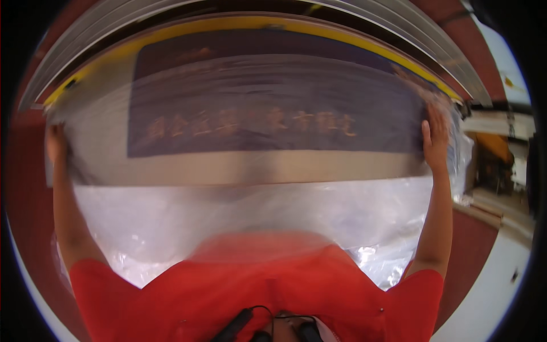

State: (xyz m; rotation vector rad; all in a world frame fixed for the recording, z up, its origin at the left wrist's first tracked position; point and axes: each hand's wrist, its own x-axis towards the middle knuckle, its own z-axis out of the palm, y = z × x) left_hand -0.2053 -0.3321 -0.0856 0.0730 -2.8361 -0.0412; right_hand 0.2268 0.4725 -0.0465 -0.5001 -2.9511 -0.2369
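Note:
A wide, clear plastic sheet [228, 208] lies over a long, pale flat panel or box [319, 165] with a large dark printed area [268, 91] bearing gold lettering. Film hangs from the near edge of the panel toward my red shirt. At the left end, my left hand [56, 142] is closed on the edge of the film, its fingers slightly blurred. Across at the right end, my right hand [437, 137] rests on the film, fingers stretched out and thumb apart. Loose folds of film bunch beside the right hand.
A yellow strip [228, 23] runs along the far side of the panel, with grey metal rails [102, 40] behind it. Reddish floor [28, 188] shows on the left. Cluttered shelving or machinery [496, 165] stands at the right.

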